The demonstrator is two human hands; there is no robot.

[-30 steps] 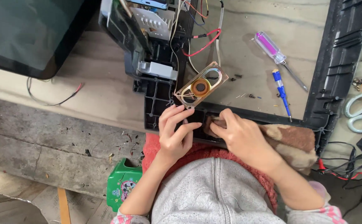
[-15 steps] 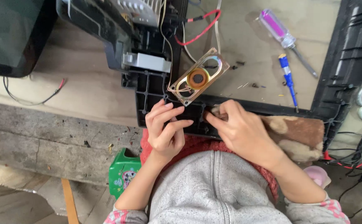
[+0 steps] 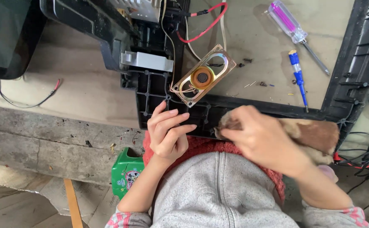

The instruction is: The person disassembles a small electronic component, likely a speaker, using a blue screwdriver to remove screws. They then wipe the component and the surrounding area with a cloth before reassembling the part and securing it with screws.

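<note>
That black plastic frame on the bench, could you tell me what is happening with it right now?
A person is bent over the black plastic frame on the workbench. The left hand rests on its lower edge with fingers spread. The right hand presses a brown cloth against the same edge. An oval speaker on wires lies just above the hands. Two screwdrivers, one purple and one blue, lie to the right with a few loose screws.

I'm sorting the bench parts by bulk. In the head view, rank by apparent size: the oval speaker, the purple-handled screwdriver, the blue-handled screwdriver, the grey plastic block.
1. oval speaker
2. purple-handled screwdriver
3. and 4. unsure: blue-handled screwdriver is longer but thinner, grey plastic block shorter but thicker.
</note>
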